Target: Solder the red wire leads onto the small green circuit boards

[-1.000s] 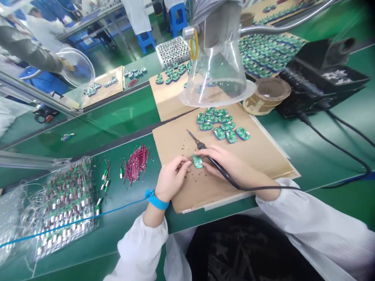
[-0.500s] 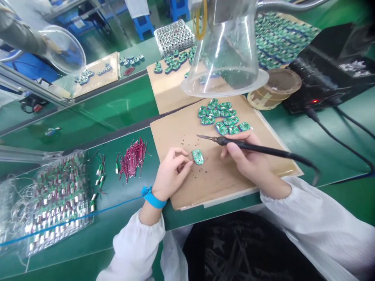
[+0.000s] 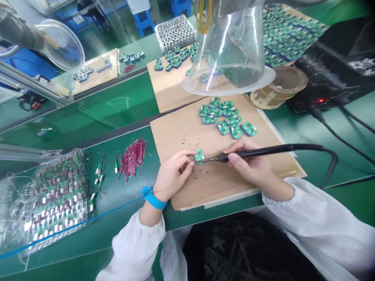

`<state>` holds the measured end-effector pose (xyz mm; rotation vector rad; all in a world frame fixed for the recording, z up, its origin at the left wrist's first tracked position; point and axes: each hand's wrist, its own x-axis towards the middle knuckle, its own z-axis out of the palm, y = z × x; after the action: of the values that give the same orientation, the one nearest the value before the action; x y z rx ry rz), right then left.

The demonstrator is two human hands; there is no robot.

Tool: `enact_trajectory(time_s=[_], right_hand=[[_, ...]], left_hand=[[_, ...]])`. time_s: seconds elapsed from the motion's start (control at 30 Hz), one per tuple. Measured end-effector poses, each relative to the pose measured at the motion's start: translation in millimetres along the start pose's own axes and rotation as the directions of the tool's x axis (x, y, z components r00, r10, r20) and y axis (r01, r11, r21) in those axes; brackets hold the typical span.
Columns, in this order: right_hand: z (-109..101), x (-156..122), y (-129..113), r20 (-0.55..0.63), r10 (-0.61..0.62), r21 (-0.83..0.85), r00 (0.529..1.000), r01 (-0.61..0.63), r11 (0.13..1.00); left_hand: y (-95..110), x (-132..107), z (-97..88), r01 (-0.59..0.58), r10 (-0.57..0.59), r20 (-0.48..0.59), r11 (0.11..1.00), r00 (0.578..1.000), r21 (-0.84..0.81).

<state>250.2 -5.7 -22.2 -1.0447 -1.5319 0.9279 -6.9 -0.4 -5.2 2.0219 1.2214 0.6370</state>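
Observation:
My right hand (image 3: pixel 249 162) is closed around the black handle of a soldering iron (image 3: pixel 258 151). The iron's metal tip points left and reaches the lower part of a small green circuit board (image 3: pixel 199 155) on the brown cardboard sheet (image 3: pixel 228 181). At the board's left edge is my left hand (image 3: pixel 175 171), its fingers curled and its index fingertip against the board. The thumb is bent in just below, and whether a thin wire lies between the fingers cannot be made out. A blue strap (image 3: pixel 154 198) circles my left wrist.
Several green boards (image 3: pixel 224 117) lie behind the iron. To the left are a pile of dark red wires (image 3: pixel 133 158) and a bag of connector parts (image 3: pixel 60 199). A clear fume hood (image 3: pixel 228 62) hangs overhead, near a round tub (image 3: pixel 278 88) and a black box (image 3: pixel 325 78).
My right hand has brought the iron's tip down from above the cardboard to the circuit board. My left index finger has straightened along the board's edge. A board at the group's right has shifted.

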Motion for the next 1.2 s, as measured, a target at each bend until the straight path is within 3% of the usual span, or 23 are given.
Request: enact_trajectory(time_s=[0.47, 1.03, 1.2], right_hand=[[-0.6, 2.0, -4.4, 0.003, -0.052, -0.087, 0.999, 0.052, 0.995], [0.4, 2.0, -2.9, -0.024, 0.016, -0.020, 1.000, -0.016, 1.000], [-1.3, 0.6, 1.4, -0.083, 0.030, 0.024, 0.996, -0.028, 0.999]], left_hand=[[2.5, 1.6, 2.4, 0.027, -0.027, -0.025, 1.000, 0.999, 0.003], [4.0, 1.9, 2.4, 0.028, -0.028, -0.020, 0.999, 0.999, 0.026], [5.0, 1.8, 1.2, 0.034, -0.034, -0.007, 0.999, 0.999, 0.003]])
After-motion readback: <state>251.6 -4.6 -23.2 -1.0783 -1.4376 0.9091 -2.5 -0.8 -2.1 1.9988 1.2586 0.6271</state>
